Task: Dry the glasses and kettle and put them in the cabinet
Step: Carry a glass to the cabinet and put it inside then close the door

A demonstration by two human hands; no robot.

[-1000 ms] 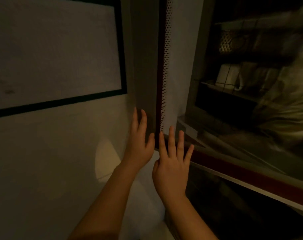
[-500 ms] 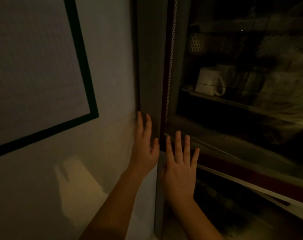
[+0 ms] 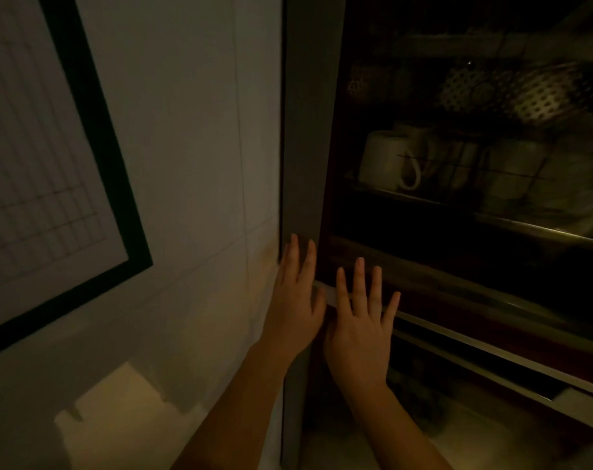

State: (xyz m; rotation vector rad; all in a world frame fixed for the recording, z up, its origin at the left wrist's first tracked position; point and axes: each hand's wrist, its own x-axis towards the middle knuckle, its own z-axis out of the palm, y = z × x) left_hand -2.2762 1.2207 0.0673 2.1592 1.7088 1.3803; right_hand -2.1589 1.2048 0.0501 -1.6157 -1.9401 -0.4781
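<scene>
Grey cabinet [image 3: 305, 130] edge, tiled wall [image 3: 193, 164]; left hand [image 3: 297, 300], right hand [image 3: 359, 330] spread flat.

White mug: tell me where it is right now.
In the head view, the white mug sits upside down on a cabinet shelf at upper right, at the left end of a row of cups, above and right of the right hand.

Two bare forearms reach up from the bottom edge, no sleeve, watch or band on either, and the left hand [image 3: 297, 300] and right hand [image 3: 359, 329] wear no gloves or visible rings, the fingers slim with short nails, fine detail being lost in the dim light.
</scene>
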